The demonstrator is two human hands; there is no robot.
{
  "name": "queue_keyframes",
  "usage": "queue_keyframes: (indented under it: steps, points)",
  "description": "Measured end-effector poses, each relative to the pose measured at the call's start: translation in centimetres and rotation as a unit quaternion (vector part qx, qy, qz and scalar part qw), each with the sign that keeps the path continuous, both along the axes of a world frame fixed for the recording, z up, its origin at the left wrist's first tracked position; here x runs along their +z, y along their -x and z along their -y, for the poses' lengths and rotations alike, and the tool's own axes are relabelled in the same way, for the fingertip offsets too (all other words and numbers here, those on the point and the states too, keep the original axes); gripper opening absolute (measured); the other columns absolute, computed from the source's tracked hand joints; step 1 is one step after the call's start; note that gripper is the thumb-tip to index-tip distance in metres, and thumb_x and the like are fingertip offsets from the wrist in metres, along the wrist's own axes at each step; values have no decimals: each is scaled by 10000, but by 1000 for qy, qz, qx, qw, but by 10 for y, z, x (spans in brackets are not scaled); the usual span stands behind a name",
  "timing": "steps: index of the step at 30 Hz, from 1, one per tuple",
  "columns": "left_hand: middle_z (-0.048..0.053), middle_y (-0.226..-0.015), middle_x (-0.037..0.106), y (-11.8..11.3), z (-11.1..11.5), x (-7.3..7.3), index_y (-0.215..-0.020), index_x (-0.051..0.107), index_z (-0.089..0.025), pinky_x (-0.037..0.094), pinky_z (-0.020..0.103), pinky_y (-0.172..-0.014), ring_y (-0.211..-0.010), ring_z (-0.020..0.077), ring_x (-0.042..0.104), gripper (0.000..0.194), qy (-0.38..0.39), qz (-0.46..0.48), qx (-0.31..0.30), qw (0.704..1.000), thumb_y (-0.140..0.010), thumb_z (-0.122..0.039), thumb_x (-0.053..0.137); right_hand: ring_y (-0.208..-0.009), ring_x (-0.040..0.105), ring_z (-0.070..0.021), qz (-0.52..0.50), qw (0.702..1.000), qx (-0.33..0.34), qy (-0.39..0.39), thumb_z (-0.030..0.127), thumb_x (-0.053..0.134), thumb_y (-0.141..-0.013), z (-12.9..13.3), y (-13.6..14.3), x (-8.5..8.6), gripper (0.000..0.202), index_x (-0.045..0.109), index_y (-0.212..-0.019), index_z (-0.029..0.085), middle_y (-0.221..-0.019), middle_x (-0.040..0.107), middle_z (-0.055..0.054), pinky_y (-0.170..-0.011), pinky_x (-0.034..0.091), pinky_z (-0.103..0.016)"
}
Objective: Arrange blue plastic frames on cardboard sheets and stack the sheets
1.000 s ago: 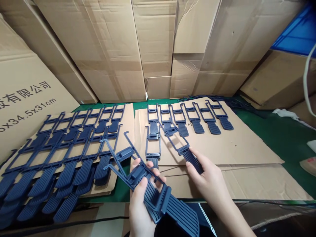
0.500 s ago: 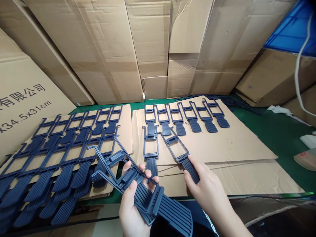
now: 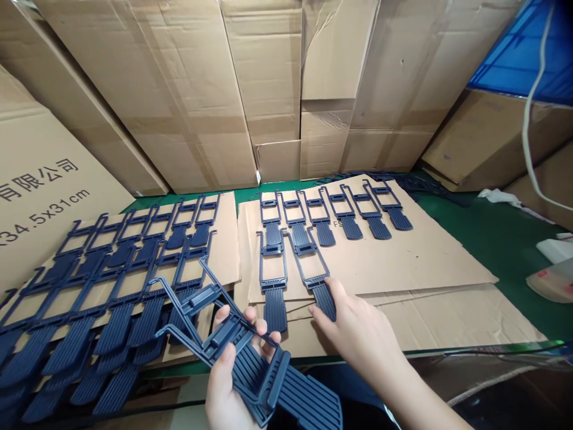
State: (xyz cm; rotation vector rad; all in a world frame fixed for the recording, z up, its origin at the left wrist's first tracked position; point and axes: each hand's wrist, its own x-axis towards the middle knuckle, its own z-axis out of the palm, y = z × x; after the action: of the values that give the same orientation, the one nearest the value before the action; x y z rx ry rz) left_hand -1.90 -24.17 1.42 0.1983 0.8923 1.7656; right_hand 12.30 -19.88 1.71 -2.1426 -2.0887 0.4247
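Observation:
My left hand is closed around a small stack of dark blue plastic frames, each with hooked arms, a crossbar and a ribbed paddle. The stack is tilted, hooks towards the upper left. My right hand pinches the ribbed paddle of a single plastic frame that lies along the cardboard, its hooked end pointing away from me. Just left of it lies a matching plastic frame, nearly parallel. Behind both, a row of the same frames rests on the cardboard.
Overlapping rows of similar frames cover the left cardboard. A cardboard sheet lies on the green table. Tall cartons stand behind. More dark parts lie at the back right, near a white cable.
My right hand has moved left with its frame, which has swung straighter and now lies closer to the neighbouring frame. The left hand still holds its stack, slightly lower and further left in view.

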Motion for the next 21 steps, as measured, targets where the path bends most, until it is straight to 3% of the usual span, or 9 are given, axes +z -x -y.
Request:
queue_keyframes:
  steps: [4, 9, 15, 18, 21]
  points:
    - [36, -944, 486, -3, 1, 5, -1054, 530, -302, 524, 276, -634, -733, 128, 504, 369, -10, -3, -28, 1000, -694, -319, 609, -710, 620, -244, -11, 1000, 22, -3, 465, 362, -849, -2, -1, 1, 436, 472, -1200, 230, -814, 641, -70, -550, 421, -300]
    - [53, -906, 501, -6, 1, -1, -1039, 511, -274, 535, 325, -596, -693, 148, 514, 385, -35, -15, -96, 995, -674, -302, 628, -675, 622, -232, -6, 999, 24, -28, 462, 350, -859, 1, -5, 1, 434, 506, -1192, 231, -832, 649, -76, -527, 414, -287]
    - [49, -903, 513, -7, 2, -6, -1053, 499, -273, 534, 294, -604, -690, 136, 520, 407, -50, -28, -97, 994, -675, -300, 648, -656, 611, -214, -36, 997, 26, -56, 459, 338, -869, 3, -14, 0, 422, 531, -1155, 215, -815, 646, -52, -530, 415, -287]
    - [48, -907, 524, -8, 5, -5, -1063, 497, -273, 538, 305, -620, -692, 140, 538, 415, -61, -39, -113, 991, -682, -309, 656, -654, 588, -170, -130, 985, 53, -103, 434, 335, -879, 13, -20, 4, 388, 550, -1116, 214, -796, 626, -39, -566, 431, -273]
    - [58, -912, 543, -10, 4, -7, -1053, 509, -263, 540, 310, -631, -706, 163, 569, 465, -88, -65, -139, 984, -641, -355, 702, -771, 581, -136, -265, 946, 150, -112, 423, 400, -861, 30, -25, 9, 353, 549, -1115, 229, -884, 610, -35, -688, 461, -249]
